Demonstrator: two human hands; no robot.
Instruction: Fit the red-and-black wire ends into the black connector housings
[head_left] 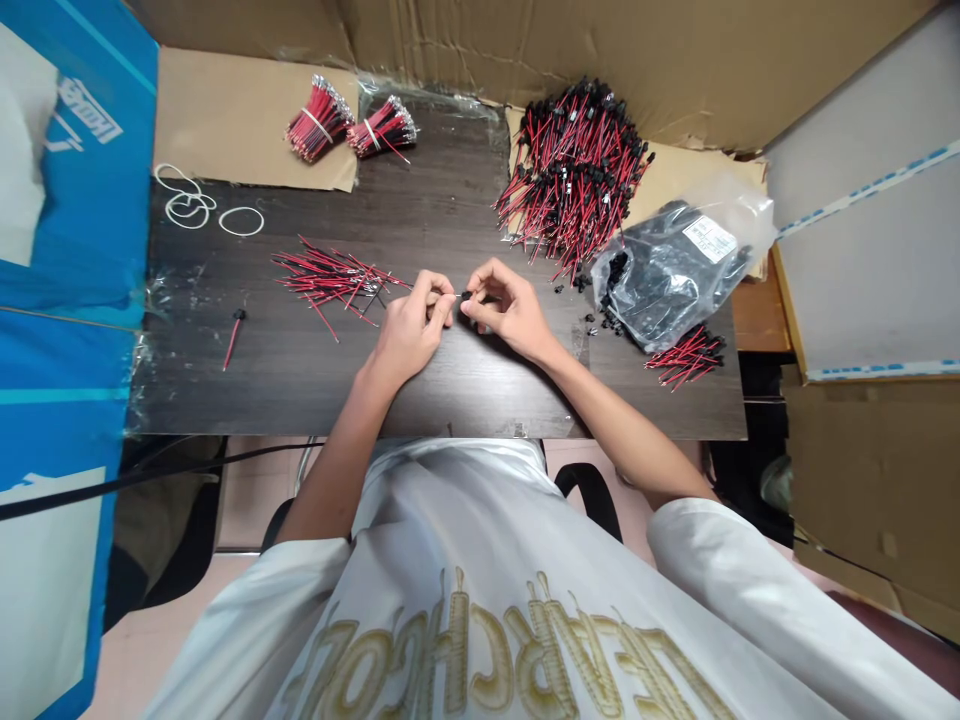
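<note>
Over the middle of the dark table, my left hand [414,322] pinches a thin wire whose tip pokes out between thumb and forefinger. Facing it, my right hand [510,308] grips a small black connector [466,296] between its fingertips. Wire tip and connector meet or nearly meet; I cannot tell whether one is inside the other. Just left of my left hand lies a loose pile of red and black wires [330,280]. Right of my right hand, small black connectors [611,318] spill from a clear plastic bag [667,270] with a white label.
At the back stand two banded wire bundles [321,122] on cardboard. A big heap of wires with black connectors [577,170] is at back right, a smaller pile [686,357] at right. Rubber bands [187,205] and a single wire [234,340] lie left. Cardboard walls [450,45] enclose the table.
</note>
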